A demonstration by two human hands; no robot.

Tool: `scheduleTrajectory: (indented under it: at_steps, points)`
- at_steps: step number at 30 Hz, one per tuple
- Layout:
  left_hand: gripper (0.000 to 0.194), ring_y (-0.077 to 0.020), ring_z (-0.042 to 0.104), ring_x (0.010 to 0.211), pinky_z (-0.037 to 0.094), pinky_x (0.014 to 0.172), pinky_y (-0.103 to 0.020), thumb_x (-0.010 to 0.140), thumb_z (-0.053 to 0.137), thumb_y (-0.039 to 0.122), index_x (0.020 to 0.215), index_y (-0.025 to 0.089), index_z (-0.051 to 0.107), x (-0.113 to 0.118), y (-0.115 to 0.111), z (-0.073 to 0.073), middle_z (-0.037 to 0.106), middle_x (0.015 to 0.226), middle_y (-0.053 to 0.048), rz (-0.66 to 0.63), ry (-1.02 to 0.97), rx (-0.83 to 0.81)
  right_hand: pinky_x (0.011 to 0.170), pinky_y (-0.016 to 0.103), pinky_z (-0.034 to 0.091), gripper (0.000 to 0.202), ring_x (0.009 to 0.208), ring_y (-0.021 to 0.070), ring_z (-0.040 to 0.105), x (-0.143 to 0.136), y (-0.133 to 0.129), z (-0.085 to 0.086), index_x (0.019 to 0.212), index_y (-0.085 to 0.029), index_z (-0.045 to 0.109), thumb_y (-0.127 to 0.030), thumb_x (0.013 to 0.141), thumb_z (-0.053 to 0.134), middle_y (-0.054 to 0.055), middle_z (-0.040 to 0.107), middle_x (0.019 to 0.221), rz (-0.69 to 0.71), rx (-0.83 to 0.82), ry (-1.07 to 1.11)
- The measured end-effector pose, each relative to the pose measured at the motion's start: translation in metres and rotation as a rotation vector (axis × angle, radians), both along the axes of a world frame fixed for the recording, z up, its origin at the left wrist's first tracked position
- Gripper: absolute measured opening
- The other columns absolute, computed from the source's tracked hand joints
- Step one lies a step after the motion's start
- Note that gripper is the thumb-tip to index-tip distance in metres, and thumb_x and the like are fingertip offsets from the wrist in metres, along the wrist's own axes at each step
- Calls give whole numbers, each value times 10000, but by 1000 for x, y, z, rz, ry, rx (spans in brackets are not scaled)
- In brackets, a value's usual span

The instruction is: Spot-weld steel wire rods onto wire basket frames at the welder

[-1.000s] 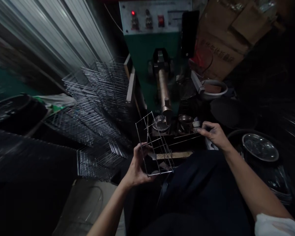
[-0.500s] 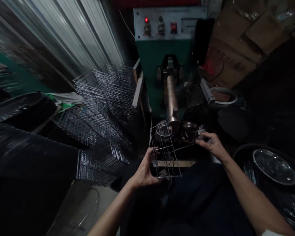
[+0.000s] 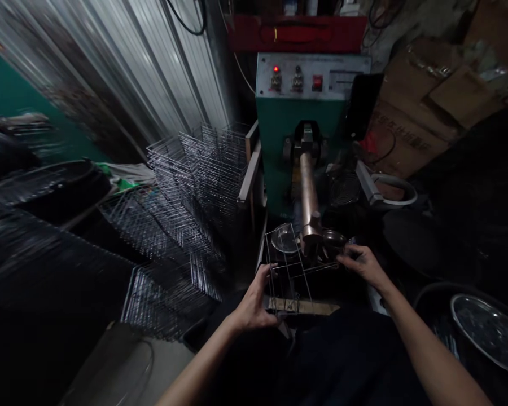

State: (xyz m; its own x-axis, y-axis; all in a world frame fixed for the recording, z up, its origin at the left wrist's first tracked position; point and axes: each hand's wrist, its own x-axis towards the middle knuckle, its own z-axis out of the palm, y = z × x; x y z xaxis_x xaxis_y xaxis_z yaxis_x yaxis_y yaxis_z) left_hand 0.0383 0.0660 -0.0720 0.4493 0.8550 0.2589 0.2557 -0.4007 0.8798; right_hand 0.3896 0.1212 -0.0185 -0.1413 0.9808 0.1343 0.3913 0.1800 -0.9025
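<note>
My left hand (image 3: 256,301) grips the left side of a small wire rack (image 3: 288,270), thumb low and fingers higher on the frame. My right hand (image 3: 364,265) is closed at the far end of a thin wire (image 3: 315,269) that runs out to the right from the rack. Just beyond the rack, the copper-coloured arm (image 3: 309,194) of a green machine (image 3: 275,135) points down toward it. Behind the upper part of the rack sits a round metal dish (image 3: 284,239), and a second dish (image 3: 334,238) lies near my right fingertips.
Stacks of wire racks (image 3: 186,186) fill the left side, beside a wooden-edged frame (image 3: 249,172). A control panel (image 3: 313,76) with a lit red lamp tops the machine. Cardboard boxes (image 3: 406,124) stand at the right, and a round clear lid (image 3: 489,330) lies lower right.
The view has tilted up, so the machine and racks sit lower in the picture. Both hands keep their hold, and the wire rack's top has come close to the machine's copper-coloured arm.
</note>
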Motion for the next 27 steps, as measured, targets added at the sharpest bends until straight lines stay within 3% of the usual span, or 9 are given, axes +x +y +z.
scheduleTrajectory:
  at_steps: [4,10,13,16,21,27]
  points:
    - [1210,-419,419,1413,399,1179,-649,570,885,228,1548,311,177,-2,9,-15,301,1546,-147,5,-8,-20,617,296,345,529,643,147,441,4,9,-6,601,-192,511,-616,806,751,-15,467,629,9,-24,6]
    - [1143,-370,476,1351,411,1187,-615,561,873,215,1518,284,252,5,23,-7,353,1471,-126,-14,-38,-40,635,301,358,540,663,158,456,9,20,-11,618,-190,524,-647,769,768,-11,472,649,-13,-18,-8]
    - [1130,-387,432,1387,393,1197,-618,548,864,210,1504,285,266,7,27,-5,359,1457,-118,-6,-51,-52,642,304,367,549,665,162,459,10,24,-9,613,-192,527,-666,775,752,-10,468,640,-14,-5,-35]
    - [1133,-393,414,1401,379,1201,-631,548,858,209,1505,285,257,7,30,-7,350,1470,-123,6,-46,-58,639,304,373,552,661,165,463,11,26,-7,610,-195,529,-677,777,742,-10,473,634,-12,-4,-52]
    - [1140,-332,508,1302,410,1198,-590,541,865,213,1505,275,261,7,35,-12,390,1409,-109,-20,-67,-18,650,302,376,537,659,162,466,10,27,-5,599,-192,532,-647,780,754,-12,482,641,4,1,-39]
    - [1159,-387,421,1411,371,1218,-620,564,874,253,1527,264,230,7,38,-18,344,1506,-132,-3,-30,-36,636,298,353,561,648,153,439,9,30,-3,586,-193,507,-665,772,748,-18,455,624,-2,-18,-28]
